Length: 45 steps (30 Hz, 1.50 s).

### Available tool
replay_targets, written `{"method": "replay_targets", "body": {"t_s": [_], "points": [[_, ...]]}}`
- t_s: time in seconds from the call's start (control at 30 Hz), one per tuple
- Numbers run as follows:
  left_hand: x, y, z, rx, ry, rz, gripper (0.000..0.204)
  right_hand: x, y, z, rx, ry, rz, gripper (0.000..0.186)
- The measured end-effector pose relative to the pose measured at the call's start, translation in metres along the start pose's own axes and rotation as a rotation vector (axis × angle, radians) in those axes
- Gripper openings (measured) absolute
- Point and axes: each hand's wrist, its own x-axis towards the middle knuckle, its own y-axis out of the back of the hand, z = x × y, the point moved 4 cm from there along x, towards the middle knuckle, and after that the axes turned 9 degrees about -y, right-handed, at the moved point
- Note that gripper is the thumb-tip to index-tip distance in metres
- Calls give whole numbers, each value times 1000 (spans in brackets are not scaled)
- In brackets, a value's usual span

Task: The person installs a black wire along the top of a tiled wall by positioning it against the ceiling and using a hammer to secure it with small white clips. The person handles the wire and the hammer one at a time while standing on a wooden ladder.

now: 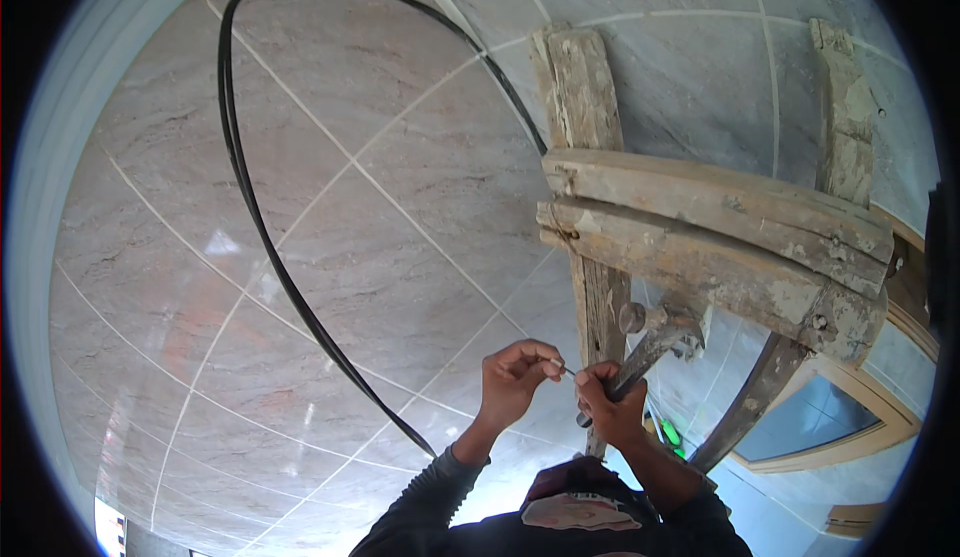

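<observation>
My left hand (515, 382) is closed in a pinch, with one end of a short, thin dark piece (569, 370) between its fingertips. It looks like a nail or a bit of wire; I cannot make out which. The thumb and finger of my right hand (612, 407) meet its other end. That same right hand is wrapped round the handle of a hammer (655, 352), whose head points away from me, just in front of a worn wooden trestle (700, 257). The handle's tip shows below my fingers.
Two rough beams form the trestle's top, on splayed legs (745, 407). A black cable (262, 227) makes a long loop over the grey marbled tiles (400, 227) at left. Near the right leg lies something bright green (672, 435). A wood-framed pane (815, 417) stands at right.
</observation>
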Motion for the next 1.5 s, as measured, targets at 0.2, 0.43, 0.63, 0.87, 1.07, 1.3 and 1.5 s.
{"method": "replay_targets", "body": {"t_s": [0.2, 0.43, 0.63, 0.87, 1.07, 1.3, 1.5], "points": [[-16, 9, -6, -181, 50, 111, 20, -7, -12, -2, -35, -31, 50, 16], [-21, 13, 13, -221, 7, 136, 26, -8, -23, -14, 51, -10, 1, 16], [-22, 25, 15, -126, -76, 161, 14, -7, -44, -5, 17, -4, -35, 15], [-28, 30, 13, -180, -194, 194, 11, -8, -61, 1, 164, -3, -79, 15], [-24, 47, 13, -203, -158, 247, 13, 2, -64, -7, -104, -72, -99, 17], [-27, 58, 16, -232, -133, 358, 12, 10, -63, -9, -47, -72, -157, 25], [-26, 59, 20, -192, -161, 362, 13, 11, -68, -11, -137, -28, -156, 26]]}}
